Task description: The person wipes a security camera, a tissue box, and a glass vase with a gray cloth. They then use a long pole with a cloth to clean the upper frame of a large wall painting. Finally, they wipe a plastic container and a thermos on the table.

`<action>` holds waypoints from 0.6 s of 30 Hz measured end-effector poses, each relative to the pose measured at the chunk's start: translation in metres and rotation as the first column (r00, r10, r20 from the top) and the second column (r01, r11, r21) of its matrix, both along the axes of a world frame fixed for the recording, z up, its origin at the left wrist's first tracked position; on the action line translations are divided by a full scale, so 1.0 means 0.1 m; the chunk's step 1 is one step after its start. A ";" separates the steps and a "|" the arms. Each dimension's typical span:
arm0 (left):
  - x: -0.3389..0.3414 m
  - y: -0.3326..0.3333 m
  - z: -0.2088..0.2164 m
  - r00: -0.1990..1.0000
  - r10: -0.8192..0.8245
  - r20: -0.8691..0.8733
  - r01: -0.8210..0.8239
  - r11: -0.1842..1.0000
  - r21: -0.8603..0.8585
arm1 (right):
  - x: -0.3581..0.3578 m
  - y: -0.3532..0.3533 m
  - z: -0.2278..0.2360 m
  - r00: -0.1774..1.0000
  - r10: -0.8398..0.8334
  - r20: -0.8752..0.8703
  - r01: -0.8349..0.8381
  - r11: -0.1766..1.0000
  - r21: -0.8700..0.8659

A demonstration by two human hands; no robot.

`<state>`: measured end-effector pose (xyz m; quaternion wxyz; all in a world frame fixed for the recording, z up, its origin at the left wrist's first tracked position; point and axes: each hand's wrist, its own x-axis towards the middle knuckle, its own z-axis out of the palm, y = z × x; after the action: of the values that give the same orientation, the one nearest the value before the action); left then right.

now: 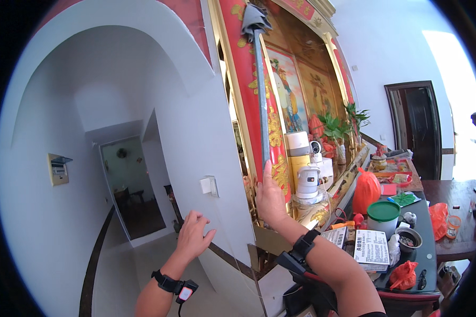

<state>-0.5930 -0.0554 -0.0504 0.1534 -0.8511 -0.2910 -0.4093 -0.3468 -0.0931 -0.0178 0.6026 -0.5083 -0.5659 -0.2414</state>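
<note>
My right hand (271,202) grips the lower end of a long grey pole (262,95), its thumb lying upward along the shaft. The pole stands almost upright, and a dark grey cloth (255,21) is bunched over its top end. That cloth is up by the red altar panel with gold carving (243,59), though I cannot tell whether it touches. Lower and to the left, my left hand (193,235) hangs in the air holding nothing, its fingers loosely bent and the thumb apart. Beyond it is a white wall switch (208,186).
On the altar ledge stand a white-and-grey device (308,182), a yellow-and-white cylinder (299,150) and potted plants (334,129). A dark table (428,264) at right carries a red bag (367,191), a green-lidded tub (384,212) and boxes (372,247). An arched passage opens at left.
</note>
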 end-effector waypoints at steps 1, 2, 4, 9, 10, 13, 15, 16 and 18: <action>-0.06 0.03 -0.04 1.000 0.000 -0.006 0.000 1.000 0.004 | -0.01 -0.02 0.03 1.000 0.003 -0.003 -0.003 1.000 -0.008; -0.12 0.06 -0.06 1.000 -0.001 -0.013 0.001 1.000 0.011 | -0.02 -0.04 0.08 1.000 0.005 -0.006 -0.005 1.000 -0.014; -0.20 0.12 -0.08 1.000 0.009 -0.016 -0.009 1.000 0.015 | 0.03 -0.08 0.30 0.998 0.061 -0.002 -0.061 0.997 0.051; -0.36 0.20 -0.06 0.999 0.042 0.015 -0.042 0.999 -0.028 | 0.18 -0.08 1.19 0.998 0.049 0.033 -0.052 0.994 0.101; -0.37 0.21 -0.04 0.999 0.046 0.008 -0.045 0.999 -0.025 | 0.21 -0.08 1.39 0.998 0.043 0.050 -0.050 0.988 0.143; -0.43 0.24 -0.02 0.998 0.061 -0.003 -0.062 0.997 -0.037 | 0.25 -0.05 2.03 0.996 -0.022 0.092 0.005 0.983 0.186; -0.47 0.25 -0.02 0.997 0.071 -0.015 -0.072 0.996 -0.046 | 0.22 -0.05 2.40 0.992 -0.078 0.102 0.055 0.976 0.210; -0.50 0.25 -0.05 0.997 0.075 -0.016 -0.076 0.996 -0.046 | 0.21 -0.06 2.54 0.991 -0.085 0.101 0.062 0.975 0.212; -0.55 0.26 -0.10 0.996 0.086 -0.026 -0.088 0.993 -0.073 | 0.16 -0.02 2.62 0.992 -0.089 0.088 0.071 0.979 0.193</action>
<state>-0.6479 -0.0296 -0.0606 0.1428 -0.8472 -0.3410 -0.3815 -0.3304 -0.0955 0.2438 0.6099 -0.4590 -0.5478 -0.3425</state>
